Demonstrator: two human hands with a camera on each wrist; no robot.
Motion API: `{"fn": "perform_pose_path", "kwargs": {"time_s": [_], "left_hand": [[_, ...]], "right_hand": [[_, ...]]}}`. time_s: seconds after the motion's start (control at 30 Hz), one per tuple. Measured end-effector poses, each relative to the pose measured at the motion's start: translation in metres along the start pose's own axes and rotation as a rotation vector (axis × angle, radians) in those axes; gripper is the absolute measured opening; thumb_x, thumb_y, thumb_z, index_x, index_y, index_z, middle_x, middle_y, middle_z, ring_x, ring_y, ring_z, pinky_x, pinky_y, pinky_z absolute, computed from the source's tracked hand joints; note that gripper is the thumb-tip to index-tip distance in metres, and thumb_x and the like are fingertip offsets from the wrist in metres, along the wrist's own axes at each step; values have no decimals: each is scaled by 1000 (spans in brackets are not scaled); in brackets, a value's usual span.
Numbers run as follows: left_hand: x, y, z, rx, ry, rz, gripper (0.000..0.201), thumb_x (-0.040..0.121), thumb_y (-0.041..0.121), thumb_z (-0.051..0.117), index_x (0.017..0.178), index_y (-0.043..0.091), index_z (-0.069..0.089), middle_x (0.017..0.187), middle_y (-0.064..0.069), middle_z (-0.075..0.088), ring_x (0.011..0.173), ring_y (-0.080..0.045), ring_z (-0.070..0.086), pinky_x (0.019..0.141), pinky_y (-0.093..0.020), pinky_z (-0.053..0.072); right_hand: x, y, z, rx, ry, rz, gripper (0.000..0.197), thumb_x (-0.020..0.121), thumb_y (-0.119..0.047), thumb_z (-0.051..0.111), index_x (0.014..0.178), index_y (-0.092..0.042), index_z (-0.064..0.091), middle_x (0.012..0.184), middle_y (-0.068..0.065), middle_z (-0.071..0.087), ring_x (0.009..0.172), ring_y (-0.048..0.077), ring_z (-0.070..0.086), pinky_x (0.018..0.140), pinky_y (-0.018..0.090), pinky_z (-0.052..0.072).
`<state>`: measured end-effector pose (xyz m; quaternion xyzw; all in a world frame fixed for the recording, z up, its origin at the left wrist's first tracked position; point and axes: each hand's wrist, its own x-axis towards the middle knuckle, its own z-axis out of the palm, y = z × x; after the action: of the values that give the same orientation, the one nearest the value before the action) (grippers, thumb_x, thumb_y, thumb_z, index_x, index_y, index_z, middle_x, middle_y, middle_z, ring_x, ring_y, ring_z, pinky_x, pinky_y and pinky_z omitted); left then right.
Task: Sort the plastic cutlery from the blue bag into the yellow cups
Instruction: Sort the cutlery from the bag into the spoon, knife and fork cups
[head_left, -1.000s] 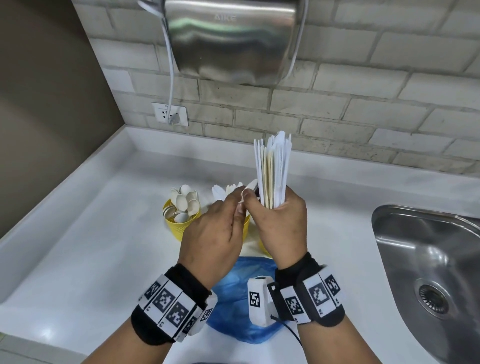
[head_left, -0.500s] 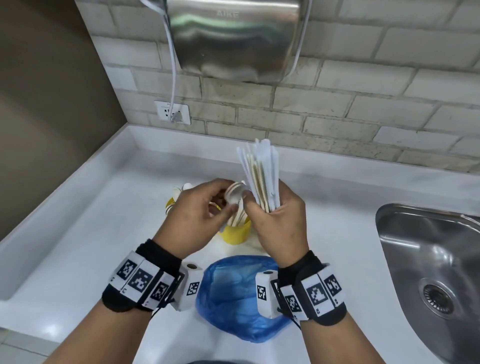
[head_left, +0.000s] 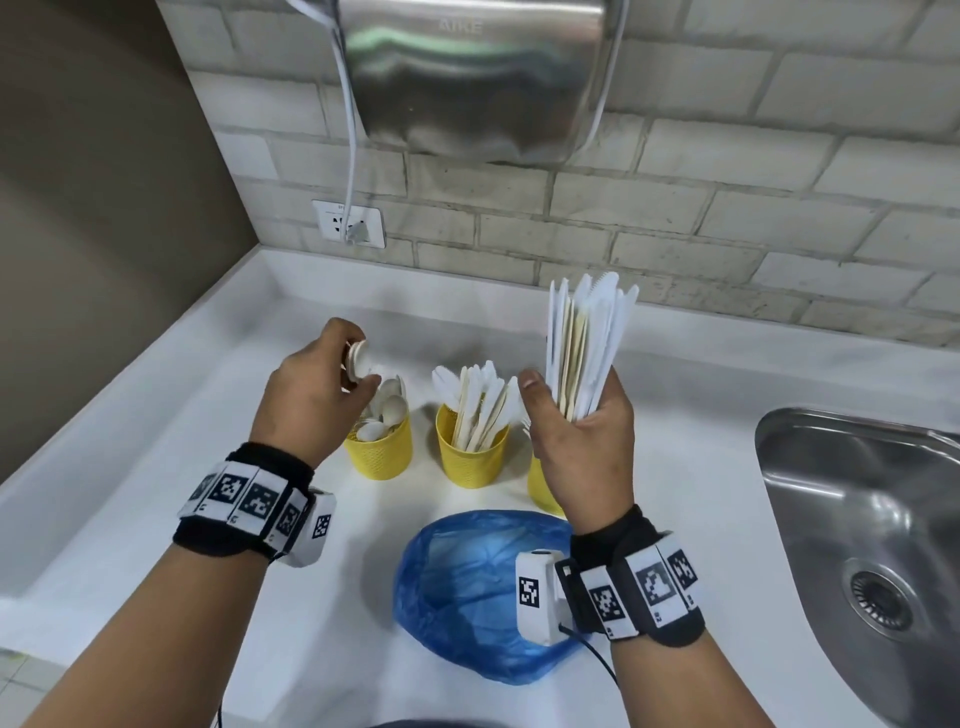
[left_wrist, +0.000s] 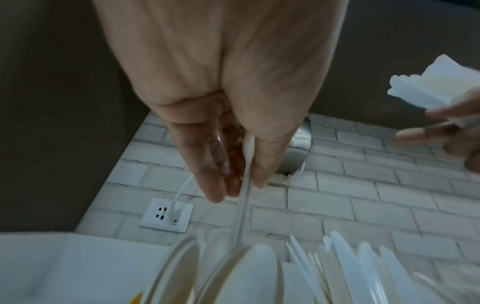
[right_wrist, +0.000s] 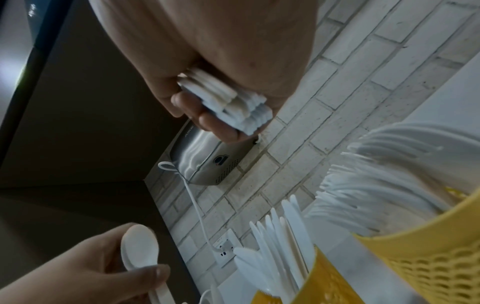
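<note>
My left hand pinches a white plastic spoon just above the left yellow cup, which holds spoons. In the left wrist view the spoon's handle runs between thumb and fingers. My right hand grips an upright bundle of white and beige knives; their handle ends show under the fist. The middle yellow cup holds knives. A third yellow cup, with forks, is mostly hidden behind my right hand. The crumpled blue bag lies in front of the cups.
A steel sink is set into the white counter at the right. A metal hand dryer hangs on the brick wall above the cups, its cord plugged into a socket. A brown wall closes the left side.
My left hand drew a spoon out of the bundle and carried it left, above the spoon cup. My right hand shifted slightly right with the knives.
</note>
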<state>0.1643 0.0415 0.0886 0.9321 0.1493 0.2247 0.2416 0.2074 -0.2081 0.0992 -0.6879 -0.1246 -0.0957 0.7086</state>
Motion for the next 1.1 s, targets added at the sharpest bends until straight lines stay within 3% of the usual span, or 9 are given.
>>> {"fn": "perform_pose_path", "kwargs": {"time_s": [0.13, 0.27, 0.47, 0.57, 0.67, 0.8, 0.87, 1.0, 1.1], "left_hand": [[-1, -6, 16, 152, -57, -39, 43, 88, 25, 70, 125, 28, 48, 83, 7, 58, 73, -28, 55, 64, -34, 44], [-2, -17, 25, 187, -50, -4, 57, 83, 18, 72, 133, 34, 49, 86, -1, 59, 79, -32, 60, 65, -40, 51], [0, -22, 32, 47, -34, -16, 85, 81, -2, 65, 151, 37, 39, 142, -1, 50, 120, -24, 50, 91, -40, 49], [4, -31, 37, 118, -43, 82, 66, 84, -3, 62, 143, 25, 55, 150, -2, 53, 127, -29, 56, 99, -43, 51], [2, -36, 42, 147, -9, 145, 57, 88, -2, 61, 142, 16, 58, 146, -11, 58, 122, -36, 61, 100, -47, 51], [-8, -31, 41, 106, -16, 126, 76, 85, -8, 55, 155, 19, 42, 101, -17, 68, 88, -37, 62, 80, -45, 51], [-10, -33, 41, 131, 1, 140, 67, 84, 0, 51, 149, 16, 51, 102, -18, 71, 90, -39, 65, 82, -45, 52], [-13, -44, 46, 233, -21, 104, 51, 89, 34, 35, 116, 24, 77, 138, -9, 66, 116, -36, 63, 99, -48, 50], [-18, -43, 45, 176, -42, 71, 60, 90, 39, 31, 140, 25, 62, 151, -7, 54, 129, -33, 56, 107, -49, 44]], "right_hand": [[-1, 3, -1, 3, 4, -6, 15, 90, -9, 75, 94, -12, 61, 72, -19, 64, 67, 0, 60, 66, 15, 48], [-2, 4, -2, 20, 5, 12, 22, 90, -9, 75, 108, -11, 62, 84, -9, 68, 76, 8, 65, 71, 21, 53], [-1, 6, -2, 16, 8, 15, 27, 89, -8, 75, 112, -12, 61, 86, -12, 66, 78, 3, 64, 74, 17, 50], [-3, 7, -2, 5, -3, 14, 26, 89, -6, 75, 111, -12, 63, 85, -16, 68, 77, -2, 64, 72, 11, 48], [-3, 9, -1, 8, -25, 42, 19, 89, -7, 75, 105, -15, 68, 82, -20, 71, 77, -3, 67, 71, 9, 48], [-4, 10, -1, 26, -50, 60, 20, 90, -5, 73, 106, -18, 70, 87, -20, 74, 82, -3, 69, 74, 8, 49], [-4, 11, -1, 31, -50, 68, 20, 91, -6, 73, 106, -17, 71, 88, -19, 75, 82, -1, 70, 74, 9, 50], [-4, 14, -1, 54, -40, 98, 17, 91, -7, 73, 105, -17, 71, 86, -14, 76, 80, 4, 71, 73, 16, 53], [-4, 18, -1, 72, -60, 135, 15, 92, -11, 73, 104, -19, 72, 80, -6, 73, 69, 13, 66, 68, 30, 52]]}}
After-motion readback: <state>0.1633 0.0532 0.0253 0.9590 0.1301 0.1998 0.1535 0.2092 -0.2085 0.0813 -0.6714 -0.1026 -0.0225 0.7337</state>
